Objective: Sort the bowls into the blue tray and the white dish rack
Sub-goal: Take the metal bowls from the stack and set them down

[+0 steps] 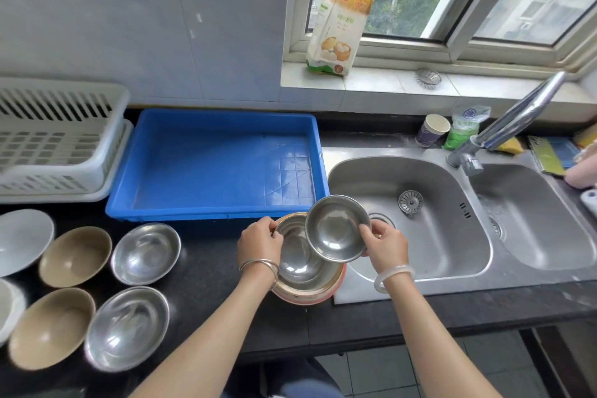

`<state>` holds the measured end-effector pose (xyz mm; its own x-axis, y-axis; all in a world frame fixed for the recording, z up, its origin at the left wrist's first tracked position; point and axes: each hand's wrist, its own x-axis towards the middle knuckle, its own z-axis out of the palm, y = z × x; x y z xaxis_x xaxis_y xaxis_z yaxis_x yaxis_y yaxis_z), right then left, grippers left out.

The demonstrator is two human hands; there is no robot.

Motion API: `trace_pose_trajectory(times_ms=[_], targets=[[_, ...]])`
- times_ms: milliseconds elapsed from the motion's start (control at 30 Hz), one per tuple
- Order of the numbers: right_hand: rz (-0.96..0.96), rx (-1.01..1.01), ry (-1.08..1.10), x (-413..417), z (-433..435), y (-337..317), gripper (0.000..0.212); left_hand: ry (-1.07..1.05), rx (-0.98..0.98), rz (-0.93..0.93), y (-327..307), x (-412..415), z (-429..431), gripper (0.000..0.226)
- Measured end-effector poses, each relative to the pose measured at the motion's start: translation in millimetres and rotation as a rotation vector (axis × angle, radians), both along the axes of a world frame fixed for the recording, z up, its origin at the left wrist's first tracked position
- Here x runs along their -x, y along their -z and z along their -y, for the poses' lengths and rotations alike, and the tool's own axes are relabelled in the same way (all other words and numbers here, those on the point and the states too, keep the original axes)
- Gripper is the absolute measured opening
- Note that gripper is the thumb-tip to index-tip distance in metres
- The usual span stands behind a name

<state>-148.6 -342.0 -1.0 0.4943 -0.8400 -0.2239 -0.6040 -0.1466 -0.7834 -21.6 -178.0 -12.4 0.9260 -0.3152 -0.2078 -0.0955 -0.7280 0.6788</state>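
My right hand [386,247] grips a small steel bowl [336,228] by its rim, tilted and lifted above a stack of bowls [303,271] on the black counter. My left hand [260,242] holds the stack's left rim, where a steel bowl lies on top and a pink one at the bottom. The blue tray [223,119] stands behind the stack with nothing in it. The white dish rack [61,139] is at the far left. Two steel bowls [145,254] [127,328] and two tan bowls [76,255] [51,328] lie on the counter at the left.
White dishes [22,241] sit at the left edge. A double steel sink [429,220] with a tap [504,129] lies to the right. A paper cup [433,129], bags and sponges stand behind the sink. A flour bag [339,29] leans on the window sill.
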Motion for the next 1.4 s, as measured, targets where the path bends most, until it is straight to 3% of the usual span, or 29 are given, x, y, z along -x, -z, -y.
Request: trace_pose_trajectory(times_ms=[333,633,800,1033,1400], targets=[[0.108,-0.097,-0.040,-28.6,-18.3,-15.5,0.018,-0.161,0.126,-0.060,-16.4,-24.1,-33.3,0.007],[0.123,-0.210,-0.277,-87.1,-44.3,-15.5,0.016,-0.350,0.175,-0.080,-17.5,-25.3,-98.7,0.009],[0.000,-0.156,-0.529,-132.9,-63.7,-0.3,0.005,-0.515,0.153,-0.111,-1.2,1.5,-133.9,0.009],[-0.232,-0.057,-0.818,-174.6,-97.0,31.1,0.008,-0.700,0.109,-0.160,25.1,41.6,-159.9,0.011],[-0.502,0.202,-1.018,-197.6,-118.8,47.9,0.014,-0.794,0.098,-0.194,47.1,62.9,-160.6,0.016]])
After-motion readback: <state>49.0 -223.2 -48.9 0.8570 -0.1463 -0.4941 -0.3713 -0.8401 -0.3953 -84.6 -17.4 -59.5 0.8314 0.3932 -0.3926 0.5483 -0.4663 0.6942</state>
